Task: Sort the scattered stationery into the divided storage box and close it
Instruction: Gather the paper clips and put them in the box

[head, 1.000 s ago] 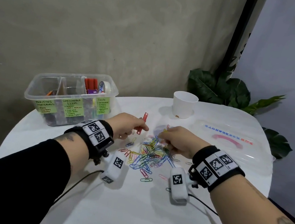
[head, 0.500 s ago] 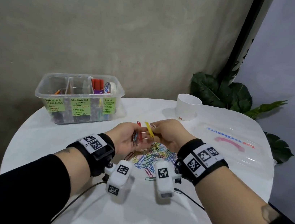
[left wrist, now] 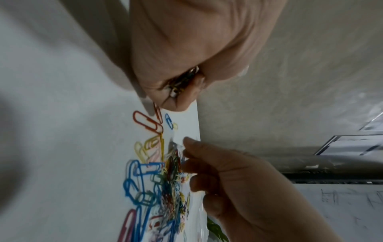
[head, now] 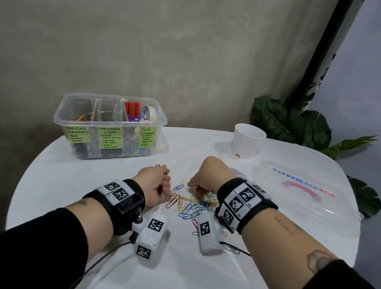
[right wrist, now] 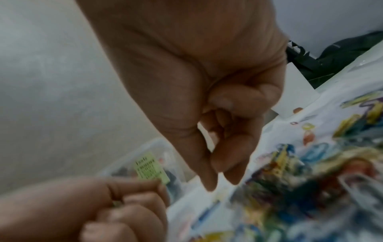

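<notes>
A heap of coloured paper clips [head: 190,205] lies on the white table [head: 190,279] between my hands. My left hand [head: 163,184] is a fist resting just left of the heap, and the left wrist view shows a bundle of paper clips [left wrist: 182,80] gripped inside it. My right hand [head: 193,185] reaches down with its fingertips [left wrist: 186,163] on the far side of the heap [left wrist: 161,180]; I see no clip between them. The clear divided storage box [head: 66,112] stands open at the back left, with green labels, pens and tape inside.
The box's clear lid [head: 300,191] lies flat at the right of the table. A white cup [head: 247,140] stands at the back centre, with a leafy plant [head: 292,124] behind it. A single clip [head: 232,249] lies under my right wrist.
Both hands have come down from above the table, where the right passed a yellow clip to the left. The left now rests as a fist; the right has gone back to the heap.
</notes>
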Demonstrator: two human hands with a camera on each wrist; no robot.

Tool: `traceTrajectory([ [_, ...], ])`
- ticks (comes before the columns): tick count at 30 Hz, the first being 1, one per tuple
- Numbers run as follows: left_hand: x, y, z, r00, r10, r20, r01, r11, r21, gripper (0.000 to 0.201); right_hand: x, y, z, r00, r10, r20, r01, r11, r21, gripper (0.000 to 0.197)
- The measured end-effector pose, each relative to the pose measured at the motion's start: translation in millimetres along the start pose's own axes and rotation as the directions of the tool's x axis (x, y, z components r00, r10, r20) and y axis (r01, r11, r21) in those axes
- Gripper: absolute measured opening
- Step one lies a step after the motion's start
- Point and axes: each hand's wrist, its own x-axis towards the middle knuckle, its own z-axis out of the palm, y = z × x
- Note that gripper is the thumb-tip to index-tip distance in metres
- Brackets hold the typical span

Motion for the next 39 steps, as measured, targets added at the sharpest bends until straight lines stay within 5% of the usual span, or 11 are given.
traceTrajectory([
  [5, 0.8, 2.4, -2.9, 0.999, -0.029, 0.031, 0.027, 0.998, 0.058, 0.033, -3.6, -9.6, 6.2, 0.990, 0.048, 0.134, -0.022, 0.981, -0.192, 0.031],
  [9, -4.1, 6.7, -5.4, 0.995, -0.027, 0.092, 0.030, 0.999, -0.027, 0.044, -2.1, -12.2, -2.6, 1.000, 0.010, 0.015, -0.011, 0.996, 0.093, 0.026],
  [12, -6.2, 9.6, -10.0, 0.976, -0.062, 0.210, 0.076, 0.995, -0.062, 0.061, -8.5, -23.4, -7.6, 0.998, -0.048, 0.047, 0.031, 0.950, 0.309, 0.017],
  [19, -17.7, 5.6, -5.2, 0.986, 0.051, 0.156, -0.045, 0.998, -0.039, 0.020, -13.4, -33.1, 6.1, 0.976, -0.218, 0.009, 0.196, 0.895, 0.401, 0.020],
  [25, -30.1, 8.4, -12.2, 0.976, -0.061, 0.207, 0.093, 0.984, -0.152, 0.032, -13.8, -41.2, 25.4, 0.987, -0.159, 0.011, 0.149, 0.947, 0.286, 0.037],
  [27, -31.4, 7.5, -16.8, 0.970, -0.057, 0.238, 0.110, 0.971, -0.214, 0.036, -14.5, -41.9, 25.2, 0.987, -0.158, 0.035, 0.144, 0.954, 0.265, 0.026],
  [36, -14.9, 21.0, -40.8, 0.983, 0.133, 0.128, -0.084, 0.940, -0.331, 0.029, -16.1, -23.4, 21.7, 0.989, -0.109, 0.104, 0.063, 0.928, 0.368, 0.008],
  [39, -15.7, 24.0, -45.3, 0.986, 0.139, 0.097, -0.099, 0.937, -0.335, 0.023, -17.8, -17.9, 12.8, 0.986, -0.106, 0.132, 0.078, 0.977, 0.200, 0.011],
])
